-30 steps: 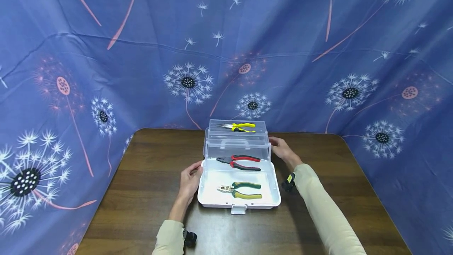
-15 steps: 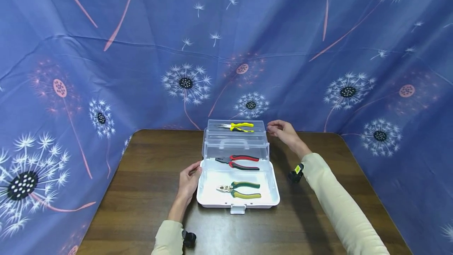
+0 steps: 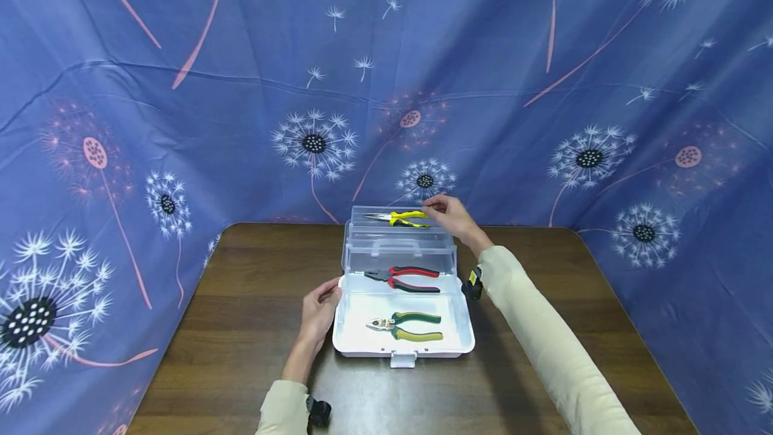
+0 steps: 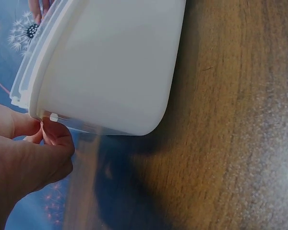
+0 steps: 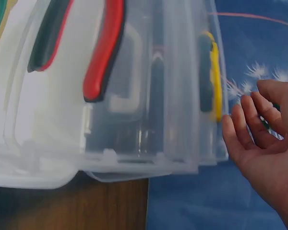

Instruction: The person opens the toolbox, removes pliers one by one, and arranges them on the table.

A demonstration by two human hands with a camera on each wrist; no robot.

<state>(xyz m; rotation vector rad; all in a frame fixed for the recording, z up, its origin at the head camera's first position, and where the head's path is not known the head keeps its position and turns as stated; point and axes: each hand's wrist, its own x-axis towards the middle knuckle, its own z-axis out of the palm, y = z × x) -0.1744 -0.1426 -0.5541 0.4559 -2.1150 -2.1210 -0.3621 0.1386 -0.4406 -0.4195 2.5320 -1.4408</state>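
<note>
A white toolbox [image 3: 355, 307] stands unfolded on the table, its clear tiers raised toward the back. My left hand [image 3: 318, 314] pinches the box's left rim between thumb and fingers, as the left wrist view shows. Yellow-and-black needle-nose pliers [image 3: 398, 218] lie in the top clear tray [image 3: 360, 213]. Beside that tray's right end is my right hand [image 3: 454, 219], its fingers loosely bent and fingertips right at the yellow handles; the right wrist view shows nothing in its grasp. Red-and-black pliers [image 3: 417, 270] lie in the lower clear tray, and green-and-yellow pliers [image 3: 418, 337] in the white base.
The brown wooden table [image 3: 253, 301] ends close behind the box, where a blue dandelion-print cloth [image 3: 241, 153] hangs. A white latch [image 3: 402, 360] sticks out at the box's front. Clear lid panels [image 5: 129, 167] overlap behind the trays.
My right hand has moved from the box's right side up and then left to the top tray's right end. The left hand keeps its place on the rim.
</note>
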